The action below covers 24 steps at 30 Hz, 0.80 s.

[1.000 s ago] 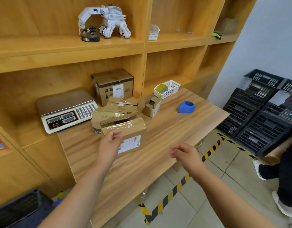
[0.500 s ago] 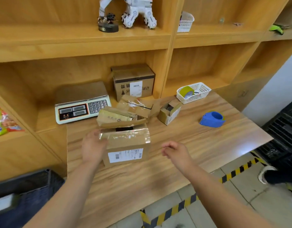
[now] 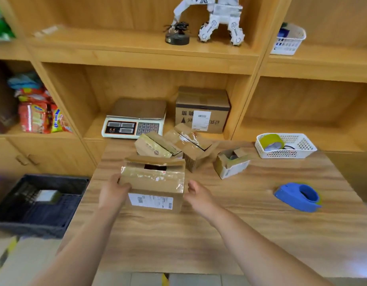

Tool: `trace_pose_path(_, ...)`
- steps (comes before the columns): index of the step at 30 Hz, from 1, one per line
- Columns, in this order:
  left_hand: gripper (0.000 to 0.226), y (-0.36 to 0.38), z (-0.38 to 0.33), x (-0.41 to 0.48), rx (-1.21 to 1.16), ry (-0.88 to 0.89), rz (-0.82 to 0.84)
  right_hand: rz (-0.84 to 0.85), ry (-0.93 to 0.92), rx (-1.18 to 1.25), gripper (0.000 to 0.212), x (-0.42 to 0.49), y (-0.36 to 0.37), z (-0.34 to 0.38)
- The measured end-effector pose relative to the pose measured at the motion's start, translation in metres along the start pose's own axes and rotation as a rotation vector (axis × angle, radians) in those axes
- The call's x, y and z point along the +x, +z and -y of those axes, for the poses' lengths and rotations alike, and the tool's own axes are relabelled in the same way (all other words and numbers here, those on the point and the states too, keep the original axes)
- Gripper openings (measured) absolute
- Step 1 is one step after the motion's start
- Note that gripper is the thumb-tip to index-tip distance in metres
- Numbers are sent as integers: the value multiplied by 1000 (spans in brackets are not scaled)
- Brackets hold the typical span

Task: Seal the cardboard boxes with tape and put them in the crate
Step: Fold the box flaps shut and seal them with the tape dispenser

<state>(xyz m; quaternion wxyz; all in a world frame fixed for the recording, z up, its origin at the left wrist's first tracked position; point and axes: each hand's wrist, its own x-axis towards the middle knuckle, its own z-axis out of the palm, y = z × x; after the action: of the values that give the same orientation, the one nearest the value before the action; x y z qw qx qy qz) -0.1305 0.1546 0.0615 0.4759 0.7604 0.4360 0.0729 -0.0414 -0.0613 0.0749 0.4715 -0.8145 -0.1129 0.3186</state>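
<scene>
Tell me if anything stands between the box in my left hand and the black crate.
Nothing visible does. The box sits on the table, gripped by the left hand, and only bare table edge lies between it and the crate.

I'm looking at a shop's packing corner: a weighing scale (image 3: 135,125) sits in wooden shelving (image 3: 137,51), with snack packets (image 3: 40,118) one compartment over. Cardboard boxes (image 3: 155,178) bearing shipping labels and a blue tape dispenser (image 3: 297,197) lie on the worktop (image 3: 219,234), a black crate (image 3: 34,222) alongside.

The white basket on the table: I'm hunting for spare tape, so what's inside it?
A yellowish tape roll leans in the left end of the white basket. Beside it lies a thin dark item, too small to identify. The near wall hides the basket's floor.
</scene>
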Motion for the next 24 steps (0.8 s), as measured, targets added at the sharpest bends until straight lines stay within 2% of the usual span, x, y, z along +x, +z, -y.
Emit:
trace_pose_path(5,13,30,-4,-34,-57,-16,-51,31,-50,14,44,5,-24,-14)
trace_pose_path(9,26,56,-14,-57,-113,-10,-44,-27,-47,8,40,4,-52,-31)
trace_pose_path(13,45,81,-24,-75,-144,-7,16,-157,-22,41,27,0,-84,-56)
trace_pose_path(14,46,89,-26,-78,-142,7,34,-185,-15,61,24,-2,-92,-63)
trace_pose_path(16,31,104,-35,-87,-137,46,76,-238,-5,97,23,-5,-108,-74)
trace_pose_path(20,37,133,-46,-97,-185,111,172,-337,21,117,23,-15,-137,-93)
trace_pose_path(24,33,153,-53,-105,-274,122,240,-392,41,160,20,-25,-161,-108)
